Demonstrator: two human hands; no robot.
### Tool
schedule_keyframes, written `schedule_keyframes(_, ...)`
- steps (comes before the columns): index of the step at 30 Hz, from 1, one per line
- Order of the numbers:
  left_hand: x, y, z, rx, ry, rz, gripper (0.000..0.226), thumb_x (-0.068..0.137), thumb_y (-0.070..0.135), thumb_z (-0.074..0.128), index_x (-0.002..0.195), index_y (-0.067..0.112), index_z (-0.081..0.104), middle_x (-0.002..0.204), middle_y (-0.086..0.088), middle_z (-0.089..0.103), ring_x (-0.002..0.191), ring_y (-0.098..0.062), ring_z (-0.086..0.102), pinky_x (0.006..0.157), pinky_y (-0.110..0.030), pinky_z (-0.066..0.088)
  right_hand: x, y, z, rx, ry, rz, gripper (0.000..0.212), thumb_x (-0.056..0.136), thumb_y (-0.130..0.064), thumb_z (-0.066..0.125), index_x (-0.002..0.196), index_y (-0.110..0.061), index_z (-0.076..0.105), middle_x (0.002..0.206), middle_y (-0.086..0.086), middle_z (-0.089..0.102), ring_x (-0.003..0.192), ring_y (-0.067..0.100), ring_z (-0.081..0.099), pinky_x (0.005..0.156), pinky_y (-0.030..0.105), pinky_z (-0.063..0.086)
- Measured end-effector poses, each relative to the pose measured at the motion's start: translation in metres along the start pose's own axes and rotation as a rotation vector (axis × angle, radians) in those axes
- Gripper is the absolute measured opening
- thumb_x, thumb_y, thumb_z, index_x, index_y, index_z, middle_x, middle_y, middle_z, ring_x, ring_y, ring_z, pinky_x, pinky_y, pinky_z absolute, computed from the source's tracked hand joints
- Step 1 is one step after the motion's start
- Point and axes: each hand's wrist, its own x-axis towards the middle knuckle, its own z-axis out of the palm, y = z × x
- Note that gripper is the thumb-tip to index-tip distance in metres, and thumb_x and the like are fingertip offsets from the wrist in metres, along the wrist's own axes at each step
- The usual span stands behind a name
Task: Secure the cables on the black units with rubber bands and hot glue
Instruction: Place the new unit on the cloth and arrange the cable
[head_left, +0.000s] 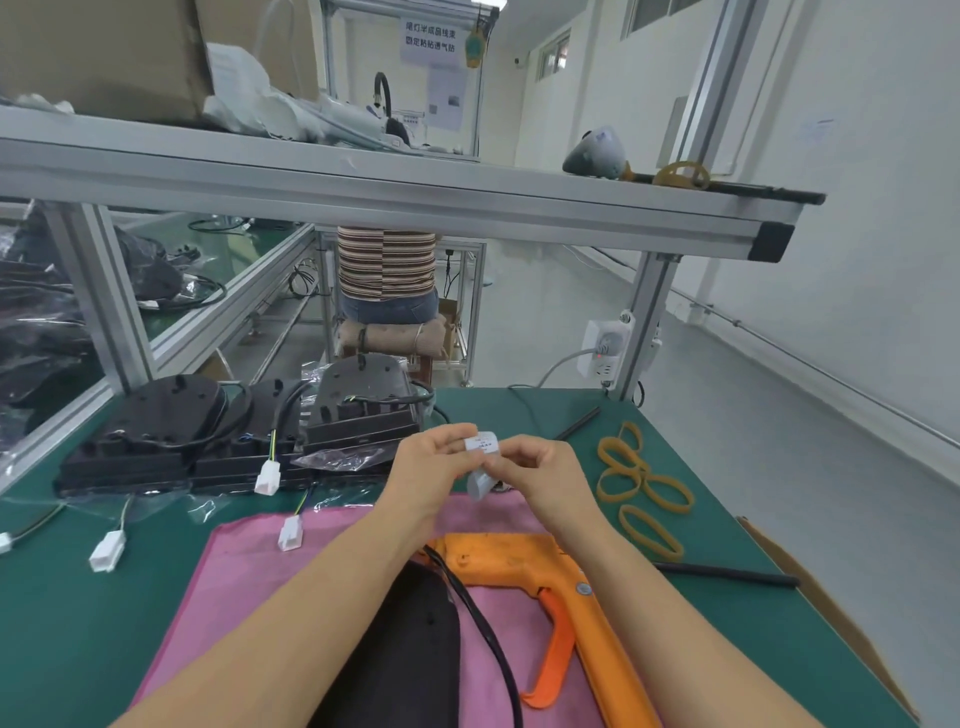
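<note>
Two hands meet at the centre of the frame: the left hand and the right hand each pinch the same small white connector, which carries a printed label, so both grips are clamped on it, fingers curled. It looks like light, hard plastic, easy to hold by its flat sides, though its thin wires would not like a hard pull. Directly below the forearms, in the lower centre, one black unit lies on a pink cloth with its black cable running over it; the cable looks springy and is best gathered into a loop and held near where it leaves the housing. More black units sit packed together in the left middle of the frame, their white plugs trailing toward the cloth. The orange hot glue gun lies beside the near unit, lower centre right; I judge its nozzle to be hot, so it should be taken by the handle only. Yellow rubber bands lie loose on the green surface at the right: soft, stretchy, simple to pick by one edge. Open room lies to the right of the bands and at lower left, while the aluminium frame post and shelf rail close off the far side, and the surface edge falls away at right.
</note>
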Motion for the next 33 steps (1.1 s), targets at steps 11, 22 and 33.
schedule_keyframes(11,0.005,-0.004,-0.003,0.249,0.012,0.171,0.014,0.084,0.003,0.07,0.082,0.016,0.075,0.077,-0.001,0.073,0.074,-0.01,0.065,0.074,-0.023,0.051,-0.003,-0.004,0.001,-0.255,0.153,-0.065,0.03,0.082,-0.017,0.075,0.11,-0.017,0.064,0.091,-0.002,0.069,0.078,0.008,0.061,0.071,0.016,0.048)
schedule_keyframes(22,0.01,-0.008,-0.013,0.65,-0.063,0.292,0.021,0.086,0.021,0.071,0.076,0.002,0.074,0.069,0.002,0.057,0.059,-0.004,0.05,0.064,-0.022,0.04,-0.004,-0.012,-0.008,-0.644,0.261,-0.172,0.011,0.091,-0.017,0.06,0.084,-0.012,0.066,0.086,-0.002,0.066,0.083,0.018,0.059,0.08,0.039,0.046)
schedule_keyframes(33,-0.043,0.02,-0.069,0.411,0.065,0.108,0.031,0.086,-0.003,0.06,0.11,0.015,0.067,0.067,0.007,0.058,0.057,-0.001,0.05,0.061,-0.011,0.041,-0.078,-0.048,0.032,-0.109,-0.199,0.173,0.022,0.088,-0.014,0.069,0.066,-0.016,0.066,0.063,-0.008,0.057,0.06,0.002,0.047,0.059,0.012,0.039)
